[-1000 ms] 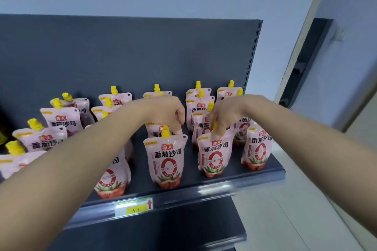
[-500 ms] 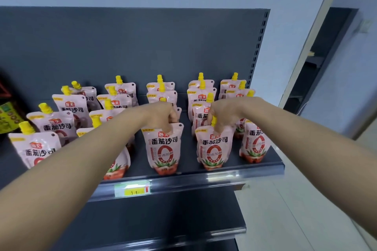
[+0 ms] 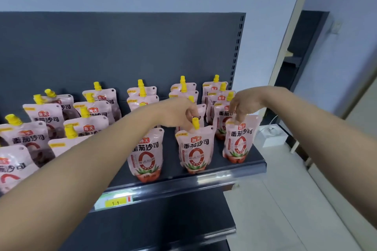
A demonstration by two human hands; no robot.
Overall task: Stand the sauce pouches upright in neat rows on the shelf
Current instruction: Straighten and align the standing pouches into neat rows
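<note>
Left hand (image 3: 179, 114) pinches a front pouch (image 3: 195, 149) by its top on the shelf (image 3: 224, 172); right hand (image 3: 244, 104) touches the end pouch (image 3: 237, 140).

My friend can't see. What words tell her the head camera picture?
Two bare hands reach to a dark shelf of pink sauce pouches with yellow caps. The left hand pinches the top of one front pouch; the right hand touches the end pouch beside it.
</note>
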